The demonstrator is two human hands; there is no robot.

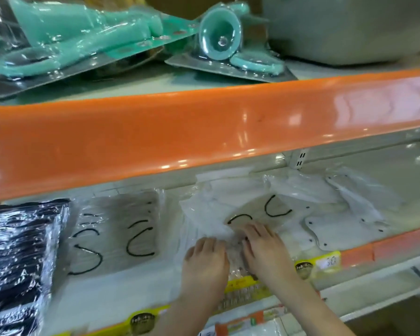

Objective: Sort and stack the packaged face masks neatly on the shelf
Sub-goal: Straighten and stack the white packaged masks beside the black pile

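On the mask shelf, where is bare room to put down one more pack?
Bare shelf shows in front of the grey pack, between the black packs and the left hand. Right of both hands, white packs overlap and crowd.

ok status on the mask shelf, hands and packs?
Left hand and right hand both down on a clear mask pack, grip unclear. Grey packs stacked left, white packs loose right. Nothing blocking.

1. Location type: retail shop.
2. Evidence: orange-edged shelving above the hands; yellow price labels on the shelf edge beside the right hand; blister-packed teal goods above.
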